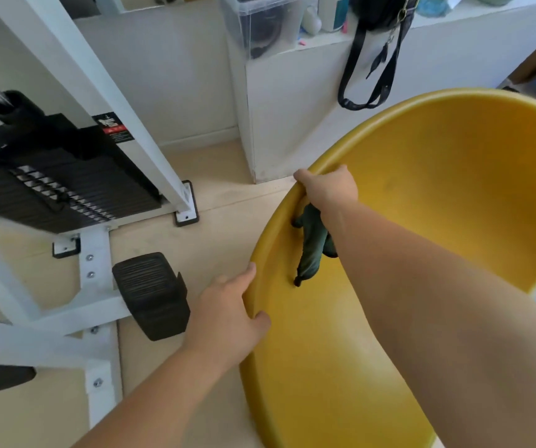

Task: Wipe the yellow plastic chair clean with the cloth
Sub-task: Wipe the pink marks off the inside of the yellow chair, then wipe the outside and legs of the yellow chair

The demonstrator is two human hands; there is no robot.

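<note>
The yellow plastic chair point(438, 205) fills the right half of the view, its curved shell facing me. My left hand point(227, 312) grips the chair's left rim, fingers curled over the edge. Farther along the same rim, my right hand point(328, 189) presses a dark green cloth point(311, 247) against the edge. The loose end of the cloth hangs down inside the shell, below my wrist.
A white-framed exercise machine point(98, 270) with a black weight stack and black foot pedal point(153, 295) stands on the wooden floor at left. A white cabinet point(292, 108) sits behind the chair with a black bag strap point(373, 66) hanging over its top and a clear bin.
</note>
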